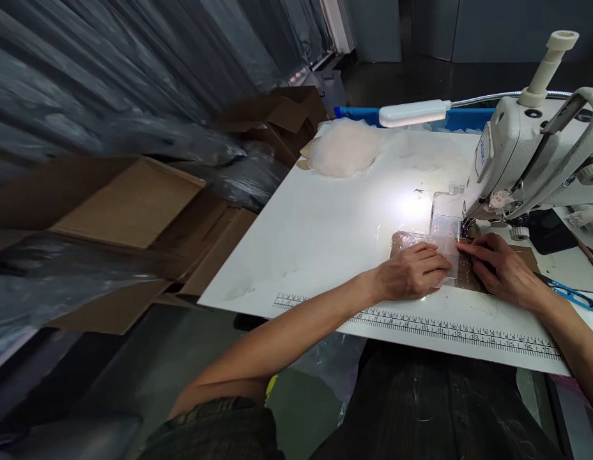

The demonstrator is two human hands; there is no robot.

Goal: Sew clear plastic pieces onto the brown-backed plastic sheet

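A small piece of sheer white fabric [448, 250] with small red marks lies beneath the needle area of a white sewing machine [500, 147]. My left hand [414, 271] rests palm down on its left part, fingers laid over the fabric and a shiny brown patch [404, 241] on the table. From the right, my right hand [505, 265] reaches in. Its index fingertip touches the fabric's right edge just in front of the presser foot [465, 229], with the thumb apart from it over another brown patch [470, 271].
Blue-handled scissors [572, 294] and a black phone-like slab [550, 231] lie at the right. A pale fabric pile [347, 148] sits at the table's far end. A ruler strip [421, 324] runs along the front edge. Cardboard boxes [128, 201] stand left. A lamp [414, 114] hangs above.
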